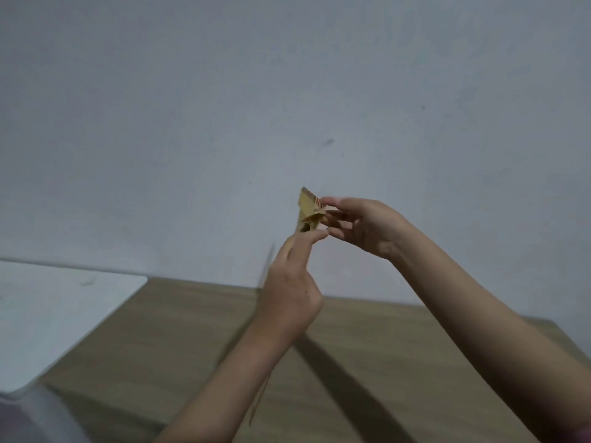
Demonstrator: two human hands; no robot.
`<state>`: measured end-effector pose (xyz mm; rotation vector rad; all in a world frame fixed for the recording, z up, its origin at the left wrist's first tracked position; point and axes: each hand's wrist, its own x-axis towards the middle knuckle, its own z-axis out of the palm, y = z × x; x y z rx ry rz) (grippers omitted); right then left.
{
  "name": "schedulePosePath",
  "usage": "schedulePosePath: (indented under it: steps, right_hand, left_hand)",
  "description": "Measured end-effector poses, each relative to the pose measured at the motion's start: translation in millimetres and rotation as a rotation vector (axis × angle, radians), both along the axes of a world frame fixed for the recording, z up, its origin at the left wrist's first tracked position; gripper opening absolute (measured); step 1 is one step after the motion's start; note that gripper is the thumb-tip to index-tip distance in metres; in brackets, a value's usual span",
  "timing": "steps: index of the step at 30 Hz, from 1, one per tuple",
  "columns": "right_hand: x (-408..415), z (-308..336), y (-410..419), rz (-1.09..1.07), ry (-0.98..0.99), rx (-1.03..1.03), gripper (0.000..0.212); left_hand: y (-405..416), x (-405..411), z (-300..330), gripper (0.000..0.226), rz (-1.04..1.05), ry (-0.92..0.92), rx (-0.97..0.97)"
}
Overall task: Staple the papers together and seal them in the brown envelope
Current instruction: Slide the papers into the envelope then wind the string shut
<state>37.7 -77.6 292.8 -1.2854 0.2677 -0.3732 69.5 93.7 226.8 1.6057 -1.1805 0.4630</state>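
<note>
Both hands hold the brown envelope (306,208) up in front of the wall, seen almost edge-on. Its top end has a striped edge and a folded flap. Its lower edge shows as a thin brown line below my left forearm. My left hand (292,282) pinches the envelope from below with fingers pointing up. My right hand (363,227) comes from the right and pinches the flap between thumb and fingertips. No papers or stapler are in view.
A wooden table (367,353) lies below the hands against a pale wall (287,91). A white flat surface (57,314) covers the table's left part. Shadows of my arms fall across the wood.
</note>
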Motion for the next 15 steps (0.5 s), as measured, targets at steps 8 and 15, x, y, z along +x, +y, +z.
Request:
schedulePosePath:
  steps: [8, 15]
  right_hand:
    - [35.2, -47.5, 16.9, -0.438, -0.21, -0.492, 0.023]
    - [54.4, -126.4, 28.2, -0.345, -0.162, -0.367, 0.029]
  left_hand:
    - [37.9, 74.3, 31.2, 0.061, 0.049, 0.232, -0.047]
    - [77.2, 146.2, 39.2, 0.061, -0.073, 0.366, -0.199]
